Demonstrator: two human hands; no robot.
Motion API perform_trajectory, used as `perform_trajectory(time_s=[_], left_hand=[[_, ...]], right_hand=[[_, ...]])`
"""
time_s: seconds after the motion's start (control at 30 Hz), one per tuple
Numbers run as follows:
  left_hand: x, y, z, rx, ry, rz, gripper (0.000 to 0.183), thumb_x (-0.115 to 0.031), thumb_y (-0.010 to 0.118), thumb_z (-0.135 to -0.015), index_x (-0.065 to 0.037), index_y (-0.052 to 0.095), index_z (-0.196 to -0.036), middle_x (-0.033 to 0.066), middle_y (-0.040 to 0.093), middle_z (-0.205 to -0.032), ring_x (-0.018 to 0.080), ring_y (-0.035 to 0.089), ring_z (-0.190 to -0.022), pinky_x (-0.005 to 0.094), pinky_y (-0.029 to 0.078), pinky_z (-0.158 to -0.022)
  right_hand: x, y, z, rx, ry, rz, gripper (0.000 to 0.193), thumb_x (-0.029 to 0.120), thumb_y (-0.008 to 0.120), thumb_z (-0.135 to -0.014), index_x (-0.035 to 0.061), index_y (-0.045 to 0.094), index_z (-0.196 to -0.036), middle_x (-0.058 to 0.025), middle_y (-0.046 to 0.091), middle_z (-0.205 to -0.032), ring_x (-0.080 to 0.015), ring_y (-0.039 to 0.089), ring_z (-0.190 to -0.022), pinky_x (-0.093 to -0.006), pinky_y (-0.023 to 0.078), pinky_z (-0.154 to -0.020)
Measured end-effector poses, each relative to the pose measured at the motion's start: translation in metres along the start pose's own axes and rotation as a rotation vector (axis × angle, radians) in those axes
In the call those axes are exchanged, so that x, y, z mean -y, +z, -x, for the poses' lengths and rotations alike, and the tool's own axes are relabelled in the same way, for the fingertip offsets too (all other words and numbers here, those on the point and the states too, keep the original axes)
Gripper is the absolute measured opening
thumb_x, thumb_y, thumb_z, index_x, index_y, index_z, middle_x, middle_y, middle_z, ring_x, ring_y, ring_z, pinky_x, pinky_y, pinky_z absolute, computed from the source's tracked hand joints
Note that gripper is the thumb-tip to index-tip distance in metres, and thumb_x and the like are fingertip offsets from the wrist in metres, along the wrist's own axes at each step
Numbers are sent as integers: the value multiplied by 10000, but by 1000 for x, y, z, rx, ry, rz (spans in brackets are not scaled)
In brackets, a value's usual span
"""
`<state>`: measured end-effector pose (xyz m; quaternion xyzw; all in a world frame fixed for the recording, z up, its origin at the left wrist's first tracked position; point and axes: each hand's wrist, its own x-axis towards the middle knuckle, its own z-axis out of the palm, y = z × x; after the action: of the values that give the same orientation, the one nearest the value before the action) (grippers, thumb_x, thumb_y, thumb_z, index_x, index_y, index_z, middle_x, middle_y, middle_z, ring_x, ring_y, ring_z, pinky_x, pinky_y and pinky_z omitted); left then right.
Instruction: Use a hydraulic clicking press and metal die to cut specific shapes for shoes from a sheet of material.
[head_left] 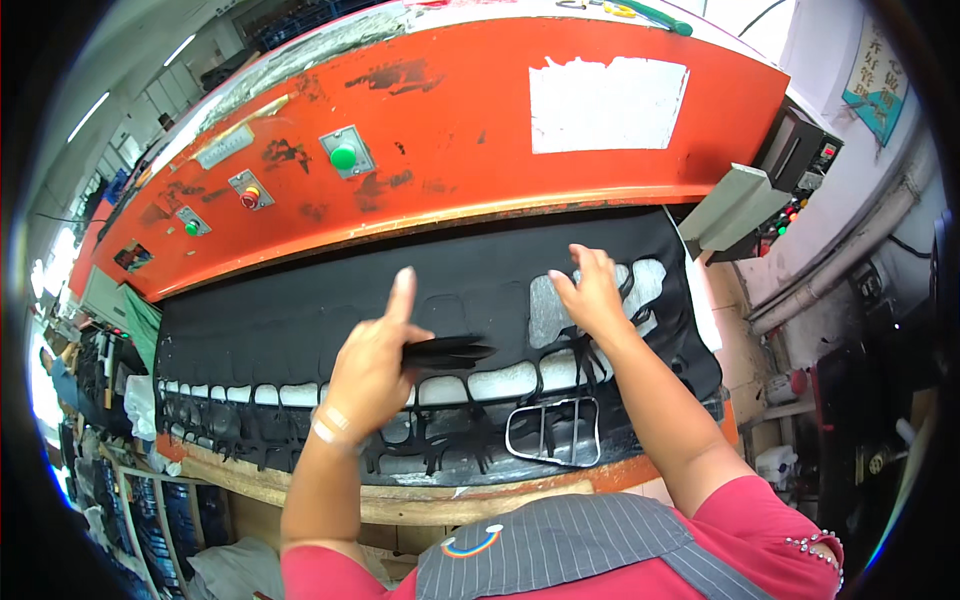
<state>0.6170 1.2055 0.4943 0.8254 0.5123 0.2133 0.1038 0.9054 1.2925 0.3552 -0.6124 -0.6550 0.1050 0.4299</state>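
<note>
At frame centre, the left hand (375, 365) is pinching a stack of black cut pieces (448, 351), index finger raised. The right hand (592, 295) is lying spread on the black sheet (330, 325), right of centre, under the orange press head (450, 130). A metal cutting die (553, 432) is sitting near the bench (480, 495) front edge.

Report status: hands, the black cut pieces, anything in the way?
Left hand shut on stack of black cut pieces, forefinger raised. Right hand open, fingertips on black sheet at a cut-out. Metal cutting die lies near the edge.
</note>
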Motion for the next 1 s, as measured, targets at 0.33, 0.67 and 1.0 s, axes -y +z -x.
perform_trajectory(time_s=[0.33,0.67,1.0], left_hand=[[62,92,-62,355,725,-496,172,-118,556,-802,-161,715,-852,27,592,-1128,163,584,-1046,430,290,-1144],[80,101,-62,349,678,-547,183,-144,552,-826,-176,690,-943,-18,622,-933,193,618,-971,437,349,-1066],[90,37,15,-44,640,-538,106,-192,605,-759,-154,691,-709,-27,577,-974,187,509,-1097,467,257,-1110]], right_hand=[[62,64,-7,607,968,-344,677,635,516,-893,-16,597,-1062,-98,578,-926,-165,543,-742,-318,442,-555],[56,85,44,396,966,-797,732,681,379,-925,23,513,-1217,-150,611,-715,-228,603,-557,-383,484,-545],[81,91,22,449,557,284,502,272,766,-755,-96,626,-1067,-272,632,-1155,-351,627,-1085,-398,514,-863]])
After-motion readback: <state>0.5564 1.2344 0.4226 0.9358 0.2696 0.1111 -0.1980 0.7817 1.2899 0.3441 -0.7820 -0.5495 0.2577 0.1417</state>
